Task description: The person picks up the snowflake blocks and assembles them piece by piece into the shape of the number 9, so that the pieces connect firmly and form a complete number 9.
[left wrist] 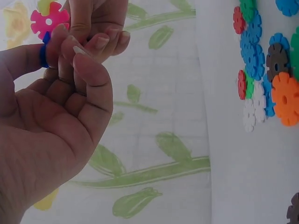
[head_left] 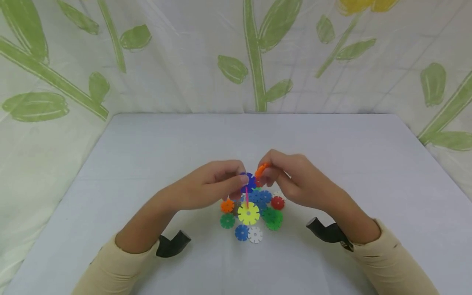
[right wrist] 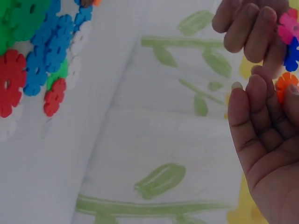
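Note:
Above the table my left hand pinches a blue notched plastic disc. A pink disc, seen edge-on in the head view, joins onto the blue one. Attached to the pink disc is a yellow disc, the part of the chain nearest me. My right hand pinches an orange disc between thumb and index finger, right beside the blue disc. In the right wrist view the orange disc sits close against the blue disc, with the pink disc on its other side.
Loose notched discs lie in a pile on the white table under my hands: blue discs, green discs, a red disc, an orange disc and a white disc. A leaf-patterned curtain hangs behind the table.

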`<state>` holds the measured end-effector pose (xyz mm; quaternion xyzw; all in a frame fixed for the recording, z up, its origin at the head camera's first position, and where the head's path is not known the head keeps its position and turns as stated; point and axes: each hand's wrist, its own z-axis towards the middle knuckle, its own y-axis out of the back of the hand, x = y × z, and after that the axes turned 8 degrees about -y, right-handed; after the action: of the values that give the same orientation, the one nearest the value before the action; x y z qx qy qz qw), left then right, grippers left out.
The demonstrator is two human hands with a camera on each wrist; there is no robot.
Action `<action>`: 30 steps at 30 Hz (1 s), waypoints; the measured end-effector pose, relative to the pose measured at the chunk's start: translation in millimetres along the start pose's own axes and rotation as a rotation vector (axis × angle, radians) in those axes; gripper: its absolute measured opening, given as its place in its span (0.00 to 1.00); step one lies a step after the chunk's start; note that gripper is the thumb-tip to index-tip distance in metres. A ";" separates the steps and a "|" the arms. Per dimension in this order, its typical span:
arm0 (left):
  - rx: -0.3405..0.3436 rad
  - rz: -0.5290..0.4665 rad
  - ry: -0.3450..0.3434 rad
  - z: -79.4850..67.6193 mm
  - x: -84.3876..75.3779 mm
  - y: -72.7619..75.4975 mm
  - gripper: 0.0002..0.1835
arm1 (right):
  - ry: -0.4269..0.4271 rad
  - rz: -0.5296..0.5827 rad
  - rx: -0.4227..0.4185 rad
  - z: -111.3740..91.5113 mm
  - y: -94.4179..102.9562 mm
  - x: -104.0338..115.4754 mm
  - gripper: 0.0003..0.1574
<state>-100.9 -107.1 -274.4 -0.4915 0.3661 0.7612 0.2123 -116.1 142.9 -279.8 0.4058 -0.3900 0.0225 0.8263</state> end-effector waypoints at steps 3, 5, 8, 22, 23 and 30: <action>0.025 -0.069 -0.014 0.7 -1.7 -3.1 0.08 | 0.033 -0.010 -0.026 -0.3 -2.2 1.7 0.16; 0.034 -0.095 -0.018 0.6 -4.1 -4.7 0.08 | 0.052 -0.018 -0.042 -0.7 -2.9 3.6 0.16; 0.029 -0.098 -0.024 0.1 -8.4 -6.0 0.09 | 0.074 -0.022 -0.062 -1.4 -3.6 5.3 0.17; -0.141 -0.090 -0.009 -4.0 -21.4 -18.4 0.12 | 0.166 -0.114 -0.205 -3.4 -13.1 13.5 0.09; -0.149 -0.100 -0.009 -4.3 -21.7 -19.0 0.12 | 0.166 -0.116 -0.214 -3.6 -14.2 14.4 0.09; -0.156 -0.170 -0.007 -6.3 -18.3 -21.3 0.13 | 0.172 -0.142 -0.276 -2.5 -24.3 18.7 0.17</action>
<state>-74.8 -97.5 -266.8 -0.5332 0.2618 0.7683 0.2383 -92.9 123.2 -284.2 0.3117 -0.2875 -0.0552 0.9040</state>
